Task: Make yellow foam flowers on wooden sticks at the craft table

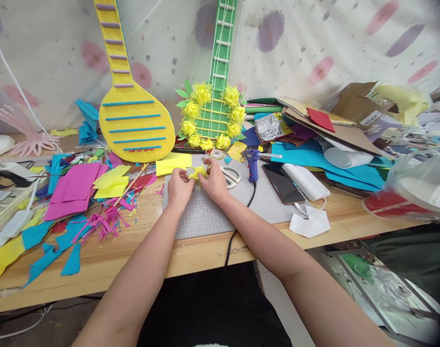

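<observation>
Over the grey cutting mat (201, 217), a small yellow paper flower (198, 172) is held between both hands. My left hand (180, 189) pinches its left side, and the fingers of my right hand (214, 180) close on its right side. White-handled scissors (232, 177) lie just right of my right hand. A blue glue gun (253, 166) rests farther right on the mat, its cord running to the table's front edge. Behind my hands stands a green paper instrument (215, 113) ringed with yellow paper flowers. Yellow paper sheets (174, 163) lie left of the flower.
A yellow paper instrument (136, 125) leans at the back left. Magenta sheets (73, 190) and blue scraps (71, 260) cover the left side. A phone (283, 183) and white power bank (304, 180) lie right of the mat. Piled paper (350, 168) and a plastic-covered bucket (404, 197) stand beyond.
</observation>
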`<state>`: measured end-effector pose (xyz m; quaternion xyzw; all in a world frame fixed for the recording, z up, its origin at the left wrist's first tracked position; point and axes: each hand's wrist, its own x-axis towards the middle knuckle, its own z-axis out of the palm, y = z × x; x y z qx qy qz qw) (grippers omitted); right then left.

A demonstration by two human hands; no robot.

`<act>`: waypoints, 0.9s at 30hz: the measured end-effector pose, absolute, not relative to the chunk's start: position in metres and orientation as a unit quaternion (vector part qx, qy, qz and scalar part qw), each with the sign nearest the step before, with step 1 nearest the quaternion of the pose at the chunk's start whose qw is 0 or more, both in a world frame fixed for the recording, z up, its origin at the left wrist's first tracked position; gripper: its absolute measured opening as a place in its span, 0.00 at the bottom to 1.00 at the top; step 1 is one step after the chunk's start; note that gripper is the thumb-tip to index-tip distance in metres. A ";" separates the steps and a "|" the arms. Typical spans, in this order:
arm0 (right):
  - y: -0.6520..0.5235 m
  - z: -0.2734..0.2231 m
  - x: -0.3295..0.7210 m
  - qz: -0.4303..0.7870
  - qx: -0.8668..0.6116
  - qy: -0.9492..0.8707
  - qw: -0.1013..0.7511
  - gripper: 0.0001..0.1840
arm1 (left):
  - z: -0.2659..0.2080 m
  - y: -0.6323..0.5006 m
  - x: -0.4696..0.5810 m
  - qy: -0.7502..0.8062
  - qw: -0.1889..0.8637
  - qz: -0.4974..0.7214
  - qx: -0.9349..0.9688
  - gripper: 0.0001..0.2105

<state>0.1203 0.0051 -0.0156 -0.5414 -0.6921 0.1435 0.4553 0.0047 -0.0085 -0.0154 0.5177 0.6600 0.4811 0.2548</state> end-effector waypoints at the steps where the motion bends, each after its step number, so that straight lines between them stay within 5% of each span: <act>1: 0.004 -0.015 0.120 0.137 -0.536 -0.693 0.462 0.21 | -0.014 -0.009 0.005 0.661 0.248 0.487 0.514 0.13; 27: 0.002 -0.009 0.121 0.037 -0.461 -0.759 0.458 0.22 | -0.023 0.002 0.010 0.588 0.382 0.605 0.378 0.16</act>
